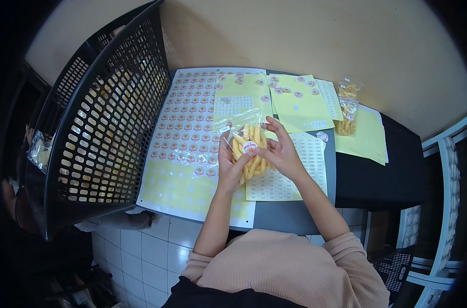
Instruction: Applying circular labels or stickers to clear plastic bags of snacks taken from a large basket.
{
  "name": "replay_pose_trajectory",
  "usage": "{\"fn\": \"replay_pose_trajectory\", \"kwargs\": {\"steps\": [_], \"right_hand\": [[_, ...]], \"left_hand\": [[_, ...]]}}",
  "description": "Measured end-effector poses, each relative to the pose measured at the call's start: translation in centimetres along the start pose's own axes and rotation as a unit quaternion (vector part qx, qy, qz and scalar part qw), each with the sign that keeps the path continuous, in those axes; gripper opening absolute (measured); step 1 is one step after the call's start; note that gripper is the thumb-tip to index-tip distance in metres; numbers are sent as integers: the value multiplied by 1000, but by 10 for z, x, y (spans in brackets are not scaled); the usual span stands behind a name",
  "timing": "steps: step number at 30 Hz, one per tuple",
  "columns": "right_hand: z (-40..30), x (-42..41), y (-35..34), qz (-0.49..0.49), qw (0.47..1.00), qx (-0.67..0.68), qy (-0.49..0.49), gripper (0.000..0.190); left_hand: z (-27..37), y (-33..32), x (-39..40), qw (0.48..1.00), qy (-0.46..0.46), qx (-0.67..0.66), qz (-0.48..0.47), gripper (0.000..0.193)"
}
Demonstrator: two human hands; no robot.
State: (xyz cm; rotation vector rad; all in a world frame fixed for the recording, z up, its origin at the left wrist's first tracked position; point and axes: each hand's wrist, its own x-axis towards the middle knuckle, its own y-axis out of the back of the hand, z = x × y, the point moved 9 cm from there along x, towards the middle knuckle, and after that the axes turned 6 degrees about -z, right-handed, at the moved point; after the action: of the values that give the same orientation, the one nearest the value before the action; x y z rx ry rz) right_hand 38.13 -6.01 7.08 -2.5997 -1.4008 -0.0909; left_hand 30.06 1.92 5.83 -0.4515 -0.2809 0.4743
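Note:
Between my two hands is a clear zip-top plastic bag [250,138] of pale yellow stick-shaped snacks. My left hand [229,165] grips its left side, and my right hand [281,152] holds its right side. Both thumbs press at a round printed sticker [249,148] on the bag's front. A small white label [225,129] is stuck near the bag's upper left corner. Under the bag lie a large sheet of round stickers [187,127], partly peeled to its yellow backing, and a sheet of small rectangular labels [291,184].
A tall black perforated plastic basket [102,154] holding bagged goods stands at the left. Yellow backing sheets [301,104] with loose stickers lie at the back of the grey table [295,217]. Two filled bags [347,115] rest at the right. Part of another person [10,200] shows far left.

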Motion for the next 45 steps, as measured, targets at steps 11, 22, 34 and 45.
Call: {"fn": "replay_pose_trajectory", "kwargs": {"steps": [11, 22, 34, 45], "right_hand": [[-2, -17, 2, -11, 1000, 21, -13, 66], [-74, -93, 185, 350, 928, -66, 112, 29], [44, -84, 385, 276, 921, -271, -51, 35], [28, -56, 380, 315, 905, -282, 42, 39]], "left_hand": [[-6, -7, -5, 998, 3, -59, -8, 55], [-9, 5, -2, 999, -37, 37, -12, 45], [-15, 23, 3, 997, -51, -33, 52, 28], [-13, 30, 1, 995, -58, -22, 74, 25]]}}
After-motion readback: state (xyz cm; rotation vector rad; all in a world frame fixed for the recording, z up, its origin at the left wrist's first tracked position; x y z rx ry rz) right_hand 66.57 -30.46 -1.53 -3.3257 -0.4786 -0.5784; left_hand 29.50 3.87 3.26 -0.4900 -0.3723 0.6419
